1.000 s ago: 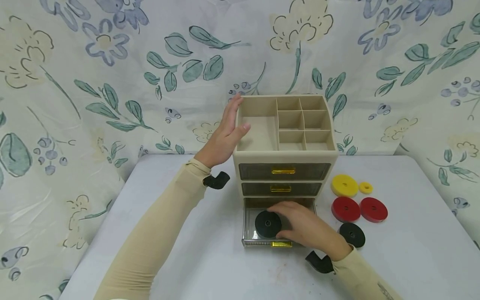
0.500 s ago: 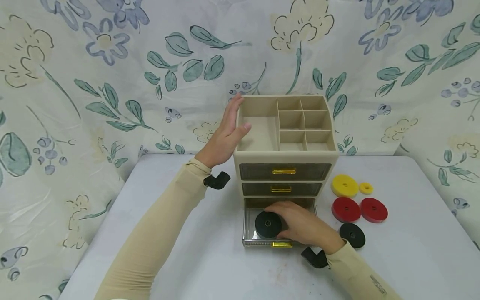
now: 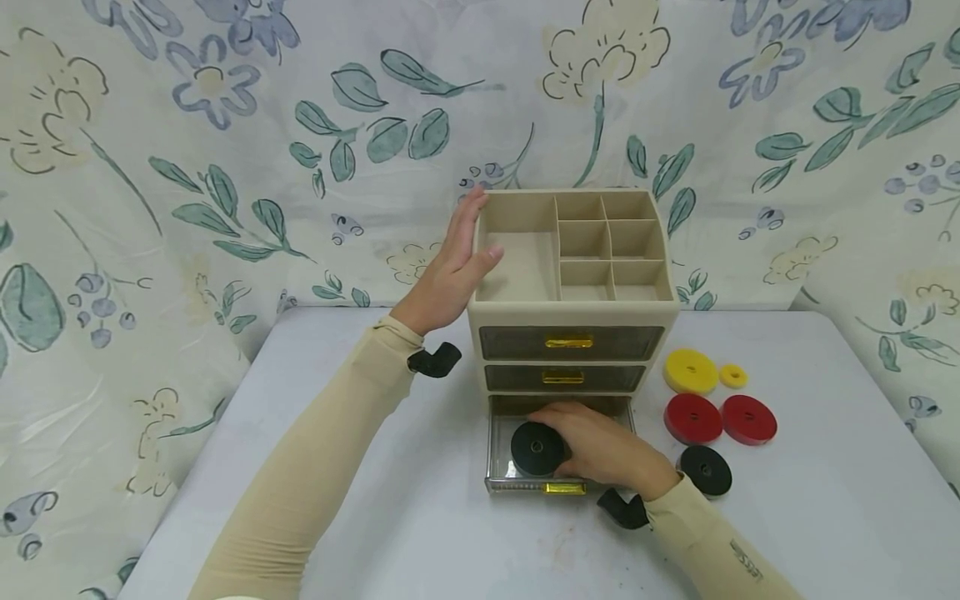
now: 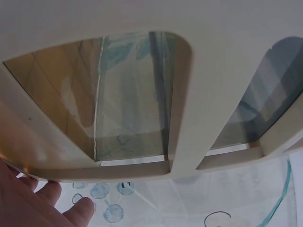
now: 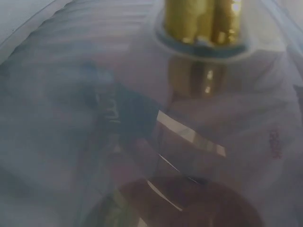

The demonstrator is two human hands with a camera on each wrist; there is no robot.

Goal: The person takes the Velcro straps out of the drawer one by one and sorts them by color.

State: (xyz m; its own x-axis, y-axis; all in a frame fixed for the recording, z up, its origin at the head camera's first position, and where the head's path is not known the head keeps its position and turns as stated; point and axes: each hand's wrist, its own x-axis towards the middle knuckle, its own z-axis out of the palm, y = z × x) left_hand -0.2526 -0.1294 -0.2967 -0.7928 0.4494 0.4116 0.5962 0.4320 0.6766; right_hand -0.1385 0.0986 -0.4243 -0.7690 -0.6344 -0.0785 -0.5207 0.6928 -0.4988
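A cream desk organizer (image 3: 517,309) stands on the table, its bottom clear drawer (image 3: 517,485) pulled out. In that drawer lies a black disc (image 3: 531,454) with a small centre hole. My right hand (image 3: 600,446) reaches into the drawer and holds the disc's right side between thumb and fingers. My left hand (image 3: 448,277) rests on the organizer's upper left side, fingers extended along it, thumb over the rim. In the left wrist view, the left hand's fingertips (image 4: 49,191) show beside the cream frame. The right wrist view shows the drawer's gold handle (image 5: 203,21) through blur; the disc's grip is not clear there.
Right of the organizer lie a large yellow ring (image 3: 690,372), a small yellow ring (image 3: 732,376), two red discs (image 3: 693,418) and another black disc (image 3: 705,471). Two upper drawers (image 3: 566,379) are closed. A floral cloth (image 3: 337,208) hangs behind the white table (image 3: 390,533).
My right wrist and forearm have shifted slightly left, and the fingers lie a little further over the black disc. The left hand and the drawer have stayed put.
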